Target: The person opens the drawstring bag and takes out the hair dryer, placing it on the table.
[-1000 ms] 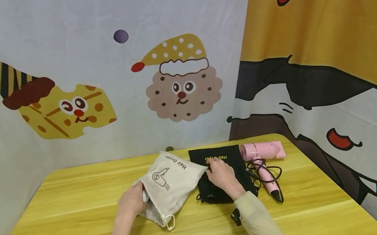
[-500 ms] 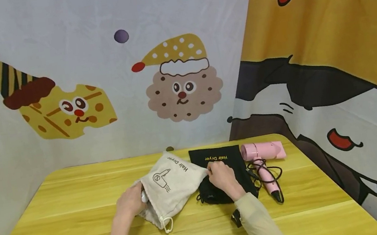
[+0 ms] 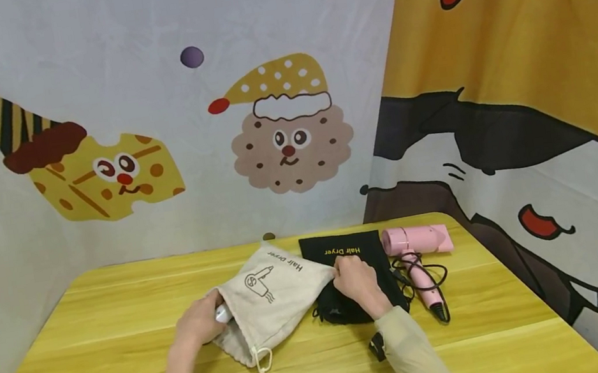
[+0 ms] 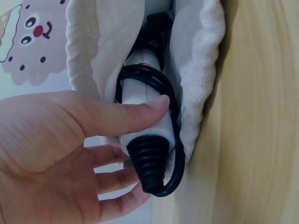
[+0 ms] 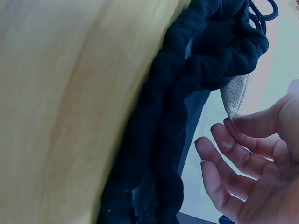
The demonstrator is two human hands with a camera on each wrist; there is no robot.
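A cream drawstring bag [image 3: 270, 303] printed "Hair Dryer" lies at the middle of the table, its mouth towards the left. My left hand [image 3: 198, 321] grips the white handle of a hair dryer [image 4: 148, 93] at that mouth, thumb across the front. A black cord [image 4: 163, 88] loops round the handle; the dryer's head is hidden in the bag. My right hand [image 3: 355, 281] pinches the bag's far right corner between thumb and forefinger, above a black drawstring bag [image 3: 314, 248], also printed "Hair Dryer".
To the right of the black bag lies a pink hair dryer [image 3: 416, 240] with its black cord [image 3: 441, 281] tangled round the handle. The wooden table [image 3: 96, 345] ends at a patterned cloth backdrop [image 3: 166, 232] behind.
My left hand has drawn slightly left with the white handle, more of which shows at the bag's mouth. My right hand keeps its pinch on the corner, shifting slightly right.
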